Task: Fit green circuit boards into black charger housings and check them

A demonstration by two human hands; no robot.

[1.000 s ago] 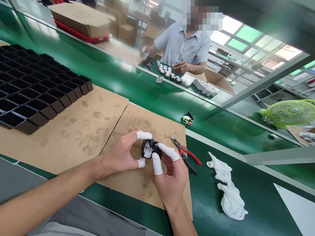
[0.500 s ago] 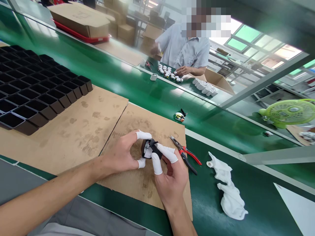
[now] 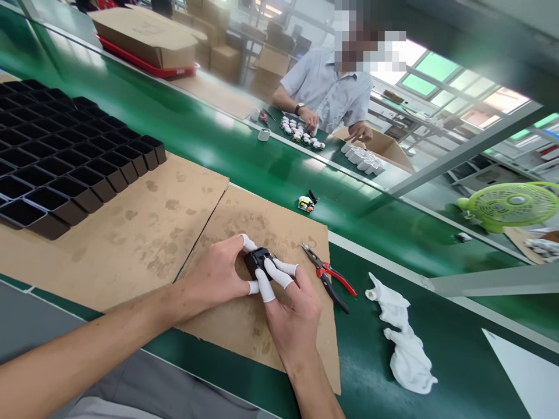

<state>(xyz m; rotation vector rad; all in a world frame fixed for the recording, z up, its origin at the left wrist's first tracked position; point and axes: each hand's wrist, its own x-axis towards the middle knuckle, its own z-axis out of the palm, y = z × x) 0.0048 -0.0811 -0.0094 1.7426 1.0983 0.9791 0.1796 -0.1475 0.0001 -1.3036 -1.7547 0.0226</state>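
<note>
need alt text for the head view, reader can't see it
The left hand and right hand, in white finger covers, hold a black case over cardboard. Pliers lie beside the right hand, open-topped black boxes stand in rows at left, and a co-worker is across a green surface.

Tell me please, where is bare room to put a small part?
Free: the cardboard between the black cases and the left hand; the green bench between the white fabric and white sheet. Crowded: the cardboard's left end, under the cases, and the spot where right hand, black housing and pliers sit close.
</note>
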